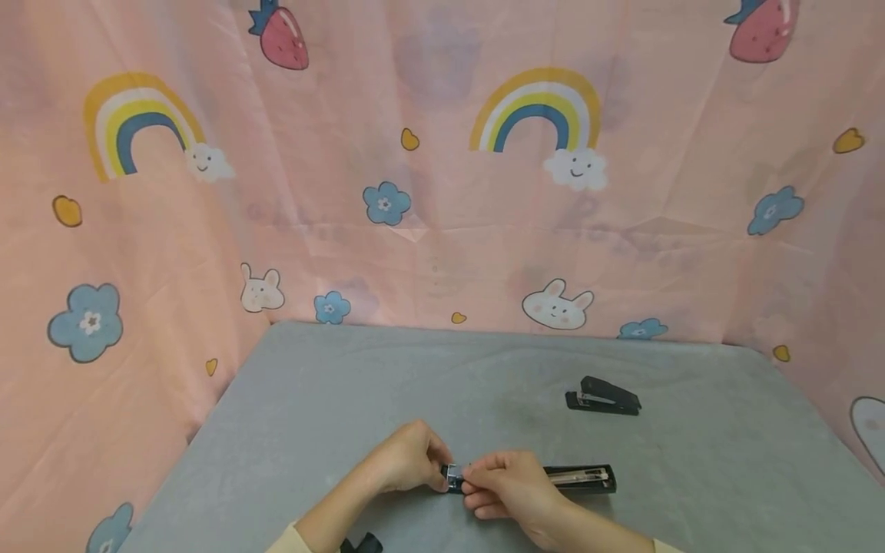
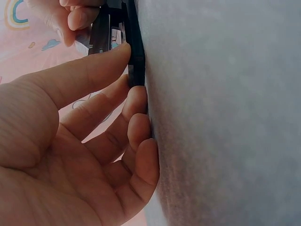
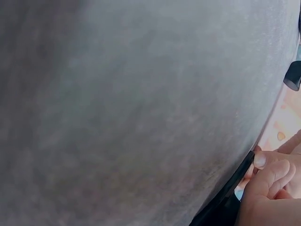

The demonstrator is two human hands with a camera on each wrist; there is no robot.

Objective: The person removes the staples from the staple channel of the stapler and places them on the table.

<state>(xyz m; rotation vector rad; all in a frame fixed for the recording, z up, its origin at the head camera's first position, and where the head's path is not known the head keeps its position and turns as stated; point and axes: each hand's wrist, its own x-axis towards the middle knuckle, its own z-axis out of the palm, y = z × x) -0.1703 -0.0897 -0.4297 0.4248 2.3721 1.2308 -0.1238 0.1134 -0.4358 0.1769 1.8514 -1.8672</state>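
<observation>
The nearer, opened stapler (image 1: pixel 581 479) was pinched at one end by fingers of the left hand (image 1: pixel 408 459). A silvery piece (image 2: pixel 83 42) was pinched by those of the right hand (image 1: pixel 510 488).

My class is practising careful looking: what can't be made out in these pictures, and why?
- Head view: the middle of the near stapler, hidden by the right hand.
- Head view: the full shape of the black object, cut off by the bottom edge.
- Head view: any lettering on the far stapler, too small to read.
- Right wrist view: part of the near stapler, cut off by the bottom edge.
</observation>
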